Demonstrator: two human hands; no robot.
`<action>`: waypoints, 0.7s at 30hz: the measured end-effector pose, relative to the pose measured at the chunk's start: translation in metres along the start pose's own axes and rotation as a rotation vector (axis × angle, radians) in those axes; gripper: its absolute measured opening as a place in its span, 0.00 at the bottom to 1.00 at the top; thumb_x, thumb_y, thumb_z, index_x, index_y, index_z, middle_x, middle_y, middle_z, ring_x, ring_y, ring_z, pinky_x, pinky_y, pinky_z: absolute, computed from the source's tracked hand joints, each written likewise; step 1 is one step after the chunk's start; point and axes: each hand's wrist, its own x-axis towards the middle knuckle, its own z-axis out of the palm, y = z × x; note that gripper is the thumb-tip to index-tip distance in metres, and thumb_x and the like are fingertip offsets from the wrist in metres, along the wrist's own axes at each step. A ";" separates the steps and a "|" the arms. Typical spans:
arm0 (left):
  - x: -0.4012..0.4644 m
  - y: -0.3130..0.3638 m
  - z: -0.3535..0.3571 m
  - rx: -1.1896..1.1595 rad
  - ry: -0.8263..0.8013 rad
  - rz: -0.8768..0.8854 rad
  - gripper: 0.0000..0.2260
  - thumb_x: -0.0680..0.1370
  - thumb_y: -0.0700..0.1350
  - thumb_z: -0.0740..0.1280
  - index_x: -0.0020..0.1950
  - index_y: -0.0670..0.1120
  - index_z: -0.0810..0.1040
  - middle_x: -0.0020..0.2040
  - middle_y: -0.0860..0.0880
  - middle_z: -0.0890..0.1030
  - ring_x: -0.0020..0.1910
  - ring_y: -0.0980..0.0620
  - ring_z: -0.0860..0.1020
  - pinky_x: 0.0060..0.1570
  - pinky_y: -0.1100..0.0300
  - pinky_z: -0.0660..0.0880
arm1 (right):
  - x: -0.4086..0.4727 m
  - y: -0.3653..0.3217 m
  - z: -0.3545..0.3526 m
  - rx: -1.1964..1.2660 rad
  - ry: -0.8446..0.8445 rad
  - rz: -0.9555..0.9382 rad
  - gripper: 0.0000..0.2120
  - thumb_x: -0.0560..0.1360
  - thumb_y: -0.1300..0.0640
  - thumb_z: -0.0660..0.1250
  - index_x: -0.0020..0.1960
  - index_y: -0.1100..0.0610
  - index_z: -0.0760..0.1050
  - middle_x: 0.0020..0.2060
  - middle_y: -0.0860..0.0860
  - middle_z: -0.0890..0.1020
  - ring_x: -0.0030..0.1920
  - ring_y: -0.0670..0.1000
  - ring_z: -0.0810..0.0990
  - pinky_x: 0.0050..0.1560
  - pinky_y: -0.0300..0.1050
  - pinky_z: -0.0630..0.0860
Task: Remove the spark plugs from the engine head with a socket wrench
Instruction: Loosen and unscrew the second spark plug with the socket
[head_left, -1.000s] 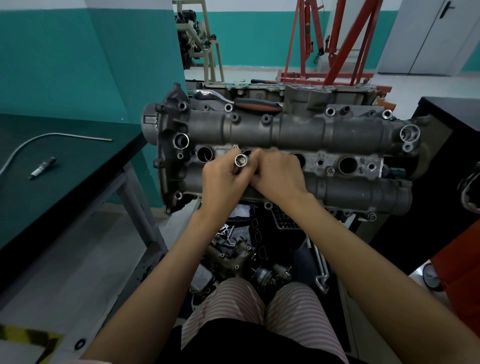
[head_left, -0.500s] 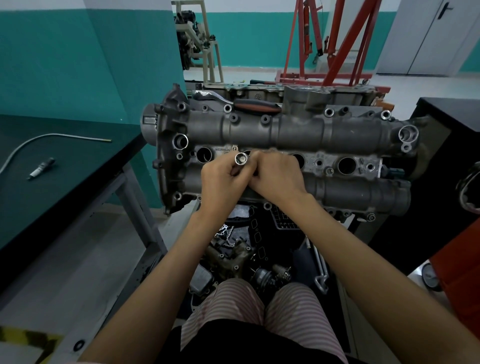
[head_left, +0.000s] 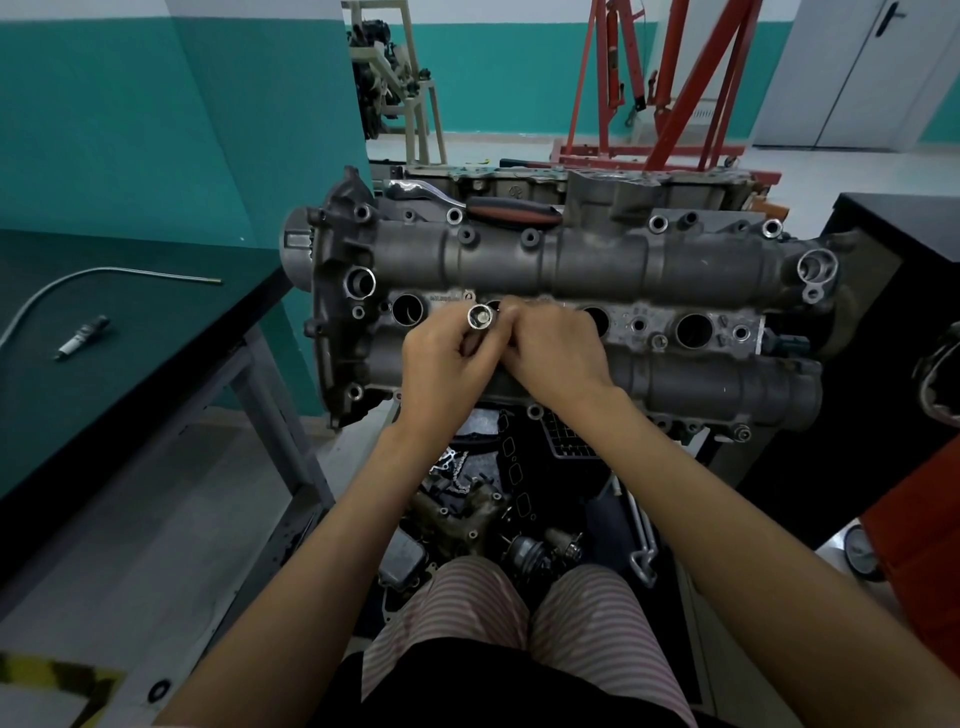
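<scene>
Both hands meet over the middle of the engine head (head_left: 571, 270): our left hand (head_left: 447, 364) has its fingers curled round a spark plug socket (head_left: 479, 316), whose open square end faces up toward us, and our right hand (head_left: 556, 353) is closed in against it from the other side, though we cannot tell whether its fingers pinch the socket itself or something hidden behind it. We hold the socket just over the second plug well from the head's left end, probably because that is where it belongs, or where it has come out with a plug inside; its lower end is hidden, so we cannot say which. The other three wells (head_left: 408, 309) along the central valley look dark and open. The ratchet wrench (head_left: 467, 200), with its red and black handle, lies along the far edge of the head, within reach for when we want it. One spark plug (head_left: 83, 336) lies on the green workbench (head_left: 130, 364) near its left edge, well apart from the engine, beside a thin bent metal tube (head_left: 104, 273).
</scene>
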 end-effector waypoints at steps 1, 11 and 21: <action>0.000 0.000 -0.001 -0.002 -0.010 -0.008 0.17 0.76 0.47 0.66 0.32 0.46 0.61 0.28 0.52 0.63 0.28 0.54 0.62 0.30 0.65 0.59 | 0.000 0.000 0.000 0.000 0.001 0.001 0.12 0.76 0.51 0.58 0.49 0.59 0.73 0.42 0.56 0.81 0.42 0.59 0.79 0.34 0.44 0.59; 0.001 -0.001 0.000 -0.041 0.007 -0.059 0.19 0.77 0.47 0.63 0.31 0.39 0.65 0.27 0.47 0.66 0.28 0.51 0.63 0.29 0.64 0.60 | 0.000 -0.003 -0.001 0.047 0.034 0.026 0.16 0.74 0.45 0.60 0.48 0.59 0.71 0.39 0.57 0.81 0.40 0.59 0.80 0.32 0.44 0.61; -0.002 0.000 -0.001 -0.040 -0.026 -0.042 0.12 0.75 0.47 0.62 0.36 0.43 0.65 0.30 0.52 0.65 0.29 0.52 0.64 0.31 0.60 0.63 | -0.001 -0.005 -0.002 0.064 0.037 -0.012 0.11 0.76 0.53 0.60 0.47 0.61 0.68 0.42 0.58 0.79 0.39 0.60 0.79 0.32 0.45 0.60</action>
